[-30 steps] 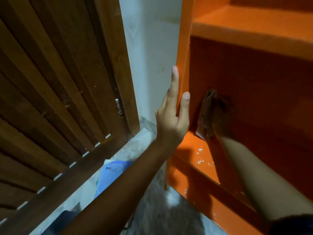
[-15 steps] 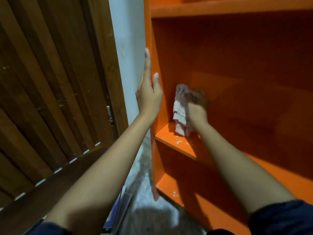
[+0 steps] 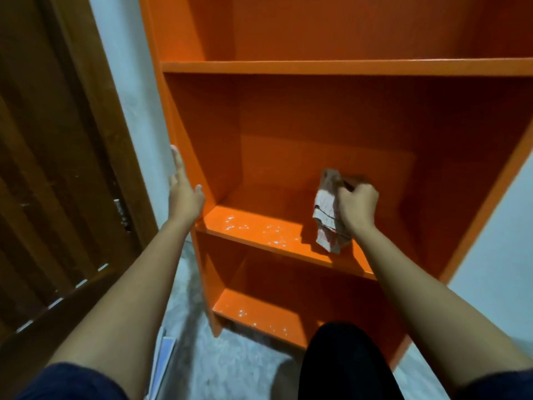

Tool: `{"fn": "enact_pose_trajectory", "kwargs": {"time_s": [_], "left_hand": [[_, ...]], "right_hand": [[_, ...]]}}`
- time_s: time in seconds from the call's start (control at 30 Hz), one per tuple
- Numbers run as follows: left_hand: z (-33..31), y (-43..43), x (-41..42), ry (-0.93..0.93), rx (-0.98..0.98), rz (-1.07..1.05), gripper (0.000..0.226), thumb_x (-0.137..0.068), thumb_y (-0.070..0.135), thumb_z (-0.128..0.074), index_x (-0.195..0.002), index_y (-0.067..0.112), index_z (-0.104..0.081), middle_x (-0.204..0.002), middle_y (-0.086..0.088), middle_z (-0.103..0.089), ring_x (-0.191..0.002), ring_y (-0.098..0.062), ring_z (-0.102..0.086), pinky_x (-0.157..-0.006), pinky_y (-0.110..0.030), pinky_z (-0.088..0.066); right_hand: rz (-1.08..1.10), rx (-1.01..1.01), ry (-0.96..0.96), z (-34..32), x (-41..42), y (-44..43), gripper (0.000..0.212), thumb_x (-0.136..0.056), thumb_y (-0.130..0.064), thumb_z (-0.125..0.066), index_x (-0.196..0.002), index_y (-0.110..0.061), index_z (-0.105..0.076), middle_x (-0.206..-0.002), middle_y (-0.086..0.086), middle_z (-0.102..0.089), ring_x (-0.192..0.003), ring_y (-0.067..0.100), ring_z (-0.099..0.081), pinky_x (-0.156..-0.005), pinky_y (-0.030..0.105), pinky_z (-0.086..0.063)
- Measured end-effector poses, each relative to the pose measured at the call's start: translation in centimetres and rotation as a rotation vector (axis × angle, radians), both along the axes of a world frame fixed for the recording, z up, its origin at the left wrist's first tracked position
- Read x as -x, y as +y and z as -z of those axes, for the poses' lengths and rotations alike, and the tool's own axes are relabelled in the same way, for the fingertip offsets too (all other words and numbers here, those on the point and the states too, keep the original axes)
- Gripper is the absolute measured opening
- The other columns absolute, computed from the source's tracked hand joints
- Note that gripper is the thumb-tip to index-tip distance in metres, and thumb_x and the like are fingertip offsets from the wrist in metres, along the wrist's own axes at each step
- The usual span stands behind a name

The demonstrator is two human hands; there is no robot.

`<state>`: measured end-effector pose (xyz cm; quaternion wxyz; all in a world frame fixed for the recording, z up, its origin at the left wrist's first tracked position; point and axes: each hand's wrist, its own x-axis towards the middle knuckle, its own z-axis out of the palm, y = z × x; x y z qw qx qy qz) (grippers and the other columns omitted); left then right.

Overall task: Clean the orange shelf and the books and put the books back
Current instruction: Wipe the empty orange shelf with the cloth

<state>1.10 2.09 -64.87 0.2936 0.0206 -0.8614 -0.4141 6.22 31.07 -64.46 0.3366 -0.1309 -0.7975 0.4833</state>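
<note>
The orange shelf point(image 3: 317, 67) stands in front of me with its compartments bare of books. My right hand point(image 3: 357, 204) grips a crumpled pale checked cloth point(image 3: 327, 217) inside the middle compartment, with the cloth's lower end on the board. White specks lie on that board point(image 3: 259, 229) and on the board below. My left hand point(image 3: 183, 192) rests flat against the outer face of the shelf's left side panel, fingers straight, thumb on the front edge. A book or paper edge point(image 3: 164, 359) shows on the floor at the lower left.
A brown slatted wooden door point(image 3: 57, 168) stands at the left, with a strip of pale wall between it and the shelf. Grey floor point(image 3: 230, 365) lies below. My dark-clothed knee point(image 3: 346, 362) is in front of the bottom compartment. Pale wall is at the right.
My view has swung right and back, showing the whole shelf. My right hand has carried the cloth from the left inner corner toward the middle-right of the compartment. My left hand stays on the side panel.
</note>
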Motion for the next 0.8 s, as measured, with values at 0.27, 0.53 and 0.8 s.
{"fn": "enact_pose_trajectory", "kwargs": {"time_s": [0.27,0.53,0.8], "left_hand": [[1.2,-0.9,1.0,0.003,0.071,-0.095,0.08,-0.098,0.006,-0.039,-0.146,0.038,0.017,-0.109,-0.025,-0.057,-0.072,-0.026,-0.053,-0.061,-0.038,-0.043],[2.2,-2.0,2.0,0.059,0.179,-0.068,0.075,-0.1,0.014,-0.038,-0.147,0.032,0.017,-0.1,-0.024,-0.059,-0.07,-0.03,-0.053,-0.067,-0.042,-0.046],[3.1,-3.5,2.9,0.032,0.224,0.074,0.076,-0.102,0.023,-0.03,-0.128,0.049,0.036,-0.073,-0.021,-0.059,-0.056,-0.035,-0.056,-0.058,-0.053,-0.052]], "right_hand": [[0.162,-0.423,-0.608,6.5,-4.6,4.4,0.048,-0.097,-0.039,-0.032,-0.12,-0.003,-0.054,-0.13,0.026,-0.048,-0.118,0.041,-0.043,-0.098,0.043,-0.036],[-0.117,-0.662,-0.682,7.4,0.4,0.5,0.065,-0.093,-0.061,-0.021,-0.136,-0.018,-0.044,-0.139,0.016,-0.047,-0.128,0.036,-0.04,-0.102,0.044,-0.035],[-0.475,-0.732,-0.559,7.0,5.6,-6.7,0.051,-0.098,-0.051,-0.027,-0.142,-0.027,-0.035,-0.153,0.005,-0.028,-0.142,0.026,-0.02,-0.11,0.04,-0.025]]}}
